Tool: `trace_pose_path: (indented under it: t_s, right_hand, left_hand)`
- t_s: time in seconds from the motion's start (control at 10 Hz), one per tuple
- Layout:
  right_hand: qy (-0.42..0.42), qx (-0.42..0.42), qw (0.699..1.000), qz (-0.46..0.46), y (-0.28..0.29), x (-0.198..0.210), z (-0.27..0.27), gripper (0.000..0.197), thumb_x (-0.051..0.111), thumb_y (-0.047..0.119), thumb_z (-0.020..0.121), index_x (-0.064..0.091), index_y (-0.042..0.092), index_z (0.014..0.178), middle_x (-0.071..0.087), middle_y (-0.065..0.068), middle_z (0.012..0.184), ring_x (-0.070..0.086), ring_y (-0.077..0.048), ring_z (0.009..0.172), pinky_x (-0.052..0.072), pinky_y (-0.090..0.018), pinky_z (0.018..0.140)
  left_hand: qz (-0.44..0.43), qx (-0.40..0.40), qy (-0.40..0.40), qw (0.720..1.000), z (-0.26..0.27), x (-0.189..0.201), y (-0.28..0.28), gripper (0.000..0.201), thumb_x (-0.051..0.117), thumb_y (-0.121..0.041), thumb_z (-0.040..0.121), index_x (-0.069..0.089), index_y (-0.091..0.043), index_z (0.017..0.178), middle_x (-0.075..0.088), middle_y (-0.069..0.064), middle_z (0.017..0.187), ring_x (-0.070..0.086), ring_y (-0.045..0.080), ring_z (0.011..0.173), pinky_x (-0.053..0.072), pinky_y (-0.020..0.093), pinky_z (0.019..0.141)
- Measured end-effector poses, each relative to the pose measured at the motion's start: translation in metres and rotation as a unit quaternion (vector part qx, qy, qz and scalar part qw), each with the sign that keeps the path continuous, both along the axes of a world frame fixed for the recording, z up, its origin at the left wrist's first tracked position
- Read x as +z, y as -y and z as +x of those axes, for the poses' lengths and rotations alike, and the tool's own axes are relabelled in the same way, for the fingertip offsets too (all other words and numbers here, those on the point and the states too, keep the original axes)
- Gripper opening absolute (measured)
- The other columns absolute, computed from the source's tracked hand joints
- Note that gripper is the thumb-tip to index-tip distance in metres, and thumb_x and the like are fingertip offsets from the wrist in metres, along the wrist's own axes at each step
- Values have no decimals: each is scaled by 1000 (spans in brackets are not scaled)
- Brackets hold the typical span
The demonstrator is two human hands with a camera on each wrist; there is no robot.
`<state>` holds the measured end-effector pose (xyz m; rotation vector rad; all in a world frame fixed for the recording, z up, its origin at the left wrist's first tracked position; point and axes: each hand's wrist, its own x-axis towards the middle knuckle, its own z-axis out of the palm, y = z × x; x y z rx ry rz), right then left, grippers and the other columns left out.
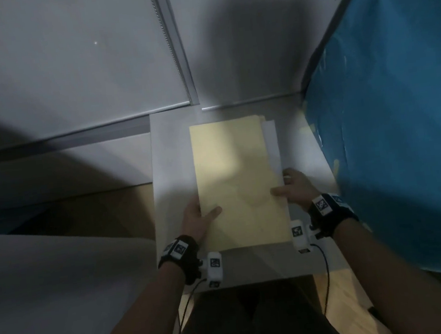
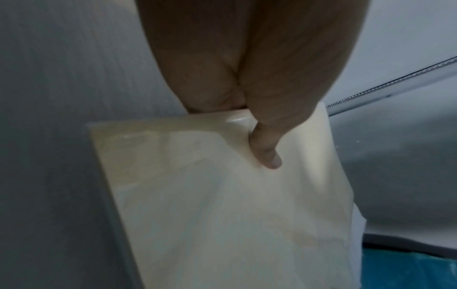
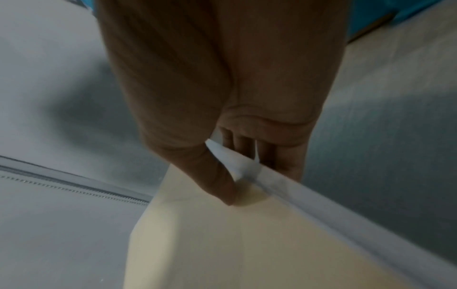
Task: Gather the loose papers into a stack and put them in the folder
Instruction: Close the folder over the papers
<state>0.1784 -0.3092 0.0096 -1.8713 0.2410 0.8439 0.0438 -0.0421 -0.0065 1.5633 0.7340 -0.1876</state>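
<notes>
A closed cream folder [image 1: 239, 181] is held over a small grey table [image 1: 170, 172], long side running away from me. White papers [image 1: 272, 144] stick out along its right edge. My left hand [image 1: 200, 215] pinches the folder's left edge, thumb on top and fingers hidden beneath. My right hand [image 1: 293, 188] pinches the right edge, thumb on the cover, fingers under the papers. In the left wrist view the thumb presses the cream folder [image 2: 222, 195]. In the right wrist view the white papers [image 3: 284, 187] pass between thumb and fingers beside the folder [image 3: 210, 244].
A blue cloth-covered surface [image 1: 400, 118] rises close on the right. A grey wall with a metal rail [image 1: 172, 46] stands behind the table. A pale cushion [image 1: 50, 296] lies at the lower left, with wooden floor [image 1: 334, 285] below the table's near edge.
</notes>
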Motion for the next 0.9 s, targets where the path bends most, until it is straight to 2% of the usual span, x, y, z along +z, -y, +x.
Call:
trace_pose_path:
  t_s: [0.1,0.2,0.3,0.4,0.5,0.6,0.7,0.8,0.9]
  right_hand:
    - [53,34,998,14,-39,4,10,44,79,-2,85,59,-2,125,69,-16,122,67,-31,107,60,-43,89]
    - [83,69,994,0,-84,2,23,43,81,1,84,63,-6,122,70,-20,115,68,-32,99,61,-44,84]
    - [100,90,990,-45,-119,-10,33,39,83,8,80,65,-12,109,71,-29,108,69,-34,88,60,-44,78]
    - [120,94,986,-64,-139,-18,36,39,80,11,83,64,-9,112,70,-25,111,69,-39,99,60,-46,85]
    - [106,99,985,-91,-144,-18,37,45,80,17,88,62,-7,122,67,-17,111,66,-32,99,54,-37,83]
    - [108,69,987,-98,-141,-23,42,53,81,20,89,58,-4,130,62,-14,120,62,-29,108,45,-29,85]
    - [110,82,985,-100,-134,-18,40,61,80,25,90,53,2,140,58,-16,138,59,-32,124,47,-34,97]
    - [112,106,983,-97,-119,-17,39,59,78,28,92,54,5,141,57,-13,140,59,-30,125,48,-34,98]
    - [129,124,979,-99,-88,-10,27,42,75,25,93,63,8,130,64,-11,130,64,-28,117,49,-31,92]
  left_hand:
    - [86,39,15,995,9,6,-33,47,88,-1,86,69,-39,106,77,-6,104,75,20,98,62,37,84]
    - [147,96,9,984,21,7,-66,41,93,-3,82,74,-20,114,73,-9,96,73,27,97,60,39,86]
    - [179,96,-25,979,32,11,-86,31,90,-10,88,69,-21,108,64,-16,87,65,19,90,51,34,85]
    - [197,123,-56,971,37,7,-97,32,90,-18,89,59,-22,86,61,-7,86,59,21,91,47,32,85]
    - [192,153,-50,968,34,-4,-104,32,90,-31,89,68,-16,107,69,5,103,63,20,88,50,34,88]
    - [200,179,-49,962,30,-10,-109,45,90,-37,88,77,-15,125,78,7,116,73,25,107,56,33,97]
    - [200,179,-49,962,27,-13,-112,40,90,-35,87,80,-19,122,80,6,119,76,26,112,60,38,104]
    - [196,149,-44,968,22,-9,-113,33,88,-32,90,81,-20,120,79,5,118,74,23,109,58,32,95]
    - [200,138,-33,970,14,2,-106,27,87,-29,92,81,-21,118,79,4,119,74,23,106,54,28,88]
